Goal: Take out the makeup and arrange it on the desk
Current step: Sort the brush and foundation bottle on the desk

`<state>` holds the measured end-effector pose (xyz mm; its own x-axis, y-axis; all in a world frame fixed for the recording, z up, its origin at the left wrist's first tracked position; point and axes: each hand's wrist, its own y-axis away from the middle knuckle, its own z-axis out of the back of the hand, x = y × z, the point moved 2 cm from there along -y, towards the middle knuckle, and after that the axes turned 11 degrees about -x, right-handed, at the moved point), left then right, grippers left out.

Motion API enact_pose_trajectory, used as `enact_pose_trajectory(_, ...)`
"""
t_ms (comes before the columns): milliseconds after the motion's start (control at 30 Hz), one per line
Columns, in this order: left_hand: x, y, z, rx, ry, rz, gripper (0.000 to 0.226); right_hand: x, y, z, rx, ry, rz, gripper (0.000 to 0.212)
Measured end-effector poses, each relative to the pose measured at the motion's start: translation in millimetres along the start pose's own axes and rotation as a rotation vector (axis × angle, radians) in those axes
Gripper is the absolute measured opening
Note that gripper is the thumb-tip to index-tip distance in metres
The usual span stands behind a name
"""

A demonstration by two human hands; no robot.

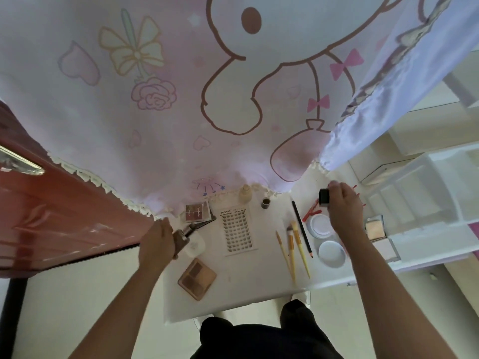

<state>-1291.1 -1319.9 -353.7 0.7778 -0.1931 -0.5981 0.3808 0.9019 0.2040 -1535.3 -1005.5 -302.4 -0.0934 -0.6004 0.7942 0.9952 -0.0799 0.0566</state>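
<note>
Makeup is seen spread over the white surface below a pink cartoon-print curtain. A small black cube-shaped container is gripped by the fingers of the right hand above the far right part of the surface. The left hand is closed around a metallic tool, possibly an eyelash curler, beside a white oval case. A lash tray is laid at the centre, with a brown eyeshadow palette nearer the person and a reddish palette farther off. Three yellow-handled brushes and a black pencil are set right of the tray, next to two round white compacts. A beige bottle is stood upright by the curtain hem.
</note>
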Motion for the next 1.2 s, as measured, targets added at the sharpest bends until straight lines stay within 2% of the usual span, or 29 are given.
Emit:
enact_pose_trajectory(100, -19.8, 3.0, -9.7, 0.075, 0.281, 0.112, 0.055, -3.2, -1.7, -22.8, 0.147, 0.0, -0.086, 0.017)
enact_pose_trajectory(200, -46.0, 20.8, -31.1, 0.274, 0.48, 0.239, 0.061, -15.4, 26.2, -54.3, 0.291, -0.03, -0.194, 0.031)
enact_pose_trajectory(267, -57.4, 28.5, -49.2, 0.41, 0.585, 0.253, 0.05, -19.6, 49.8, -64.8, 0.372, -0.141, -0.318, 0.046)
enact_pose_trajectory(367, -60.3, 32.0, -78.2, 0.509, 0.706, 0.229, 0.018, -34.8, 64.0, -78.1, 0.481, -0.138, -0.367, 0.039)
enact_pose_trajectory(567, -71.2, 41.9, -121.7, 0.413, 0.539, 0.068, 0.038, -66.3, 53.2, -77.4, 0.41, 0.003, -0.323, 0.03)
enact_pose_trajectory(733, -85.3, 47.6, -167.4, 0.37, 0.451, -0.059, 0.034, -78.6, 32.5, -68.6, 0.391, 0.162, -0.189, 0.041)
enact_pose_trajectory(833, -84.9, 44.9, -183.1, 0.315, 0.325, -0.171, 0.029, -82.0, 21.7, -65.5, 0.345, 0.16, -0.179, 0.049)
enact_pose_trajectory(1067, -76.6, 29.3, -176.4, 0.223, 0.236, -0.226, 0.026, -77.5, 3.4, -86.9, 0.306, 0.19, -0.072, 0.051)
enact_pose_trajectory(1200, -76.8, 18.7, -177.3, 0.205, 0.235, -0.206, 0.036, -70.0, 0.6, -111.9, 0.363, 0.236, 0.04, 0.053)
